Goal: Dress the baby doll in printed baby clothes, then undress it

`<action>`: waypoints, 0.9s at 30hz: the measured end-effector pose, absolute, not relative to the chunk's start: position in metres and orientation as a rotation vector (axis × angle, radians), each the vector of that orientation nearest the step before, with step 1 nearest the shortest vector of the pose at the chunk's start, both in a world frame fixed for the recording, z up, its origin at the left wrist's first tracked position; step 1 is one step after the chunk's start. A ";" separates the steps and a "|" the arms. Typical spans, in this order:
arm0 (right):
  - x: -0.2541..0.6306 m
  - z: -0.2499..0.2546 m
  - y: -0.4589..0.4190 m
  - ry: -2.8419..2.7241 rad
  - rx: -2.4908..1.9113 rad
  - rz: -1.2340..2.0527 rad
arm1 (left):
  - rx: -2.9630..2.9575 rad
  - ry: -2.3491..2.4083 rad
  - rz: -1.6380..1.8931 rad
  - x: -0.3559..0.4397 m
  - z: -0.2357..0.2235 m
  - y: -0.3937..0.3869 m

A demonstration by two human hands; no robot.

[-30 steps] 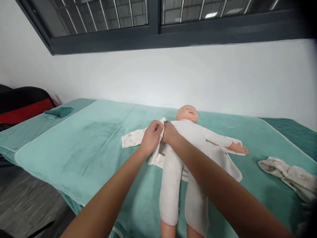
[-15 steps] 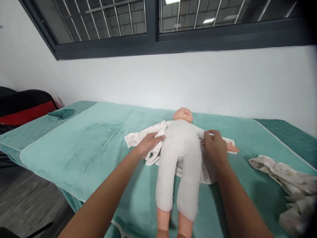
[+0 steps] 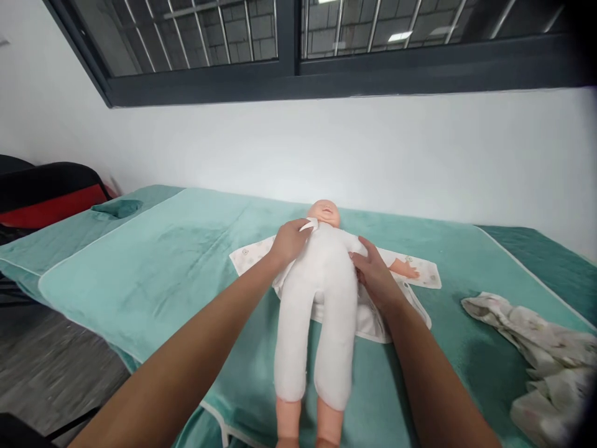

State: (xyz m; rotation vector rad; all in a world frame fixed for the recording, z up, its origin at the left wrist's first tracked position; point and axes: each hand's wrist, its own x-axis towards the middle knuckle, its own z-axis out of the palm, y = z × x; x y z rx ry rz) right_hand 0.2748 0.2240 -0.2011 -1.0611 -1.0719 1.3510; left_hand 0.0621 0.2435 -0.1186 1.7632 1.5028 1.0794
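A baby doll (image 3: 321, 292) with a soft white body lies on its back on a teal towel (image 3: 158, 274), head toward the wall. Under it is spread an open white patterned garment (image 3: 420, 274). My left hand (image 3: 289, 239) is at the doll's left shoulder, fingers pinched on the garment's collar edge by the neck. My right hand (image 3: 373, 274) rests on the doll's right side below its arm, fingers together and laid flat against the body and the cloth there.
A crumpled whitish cloth (image 3: 536, 336) lies at the right on the towel. A small folded teal cloth (image 3: 116, 207) sits far left. A black and red chair (image 3: 41, 193) stands beyond the left edge. A white wall and a dark window frame are behind.
The doll has shifted left. My left hand went up from the doll's side to the collar by its neck. My right hand moved in from the outstretched arm to the doll's side.
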 end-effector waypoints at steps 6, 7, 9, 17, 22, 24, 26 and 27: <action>0.272 -0.204 0.221 -1.069 -1.161 1.279 | 1.864 1.333 0.680 0.083 -0.079 0.181; 0.272 -0.203 0.221 -1.071 -1.173 1.268 | 1.838 1.210 0.586 0.087 -0.074 0.170; 0.273 -0.203 0.220 -1.082 -1.175 1.260 | 1.802 1.048 0.517 0.093 -0.069 0.152; 0.275 -0.205 0.225 -1.062 -1.146 1.274 | 1.873 1.681 1.272 0.065 -0.142 0.125; 0.273 -0.204 0.222 -1.149 -1.209 1.159 | 1.708 1.663 1.251 0.050 -0.190 0.084; 0.272 -0.202 0.221 -1.165 -1.223 1.150 | 1.596 1.647 1.252 0.048 -0.196 0.078; 0.271 -0.201 0.220 -1.159 -1.226 1.155 | 1.515 1.640 1.265 0.046 -0.196 0.082; 0.270 -0.200 0.219 -1.155 -1.224 1.156 | 1.488 1.646 1.280 0.046 -0.195 0.086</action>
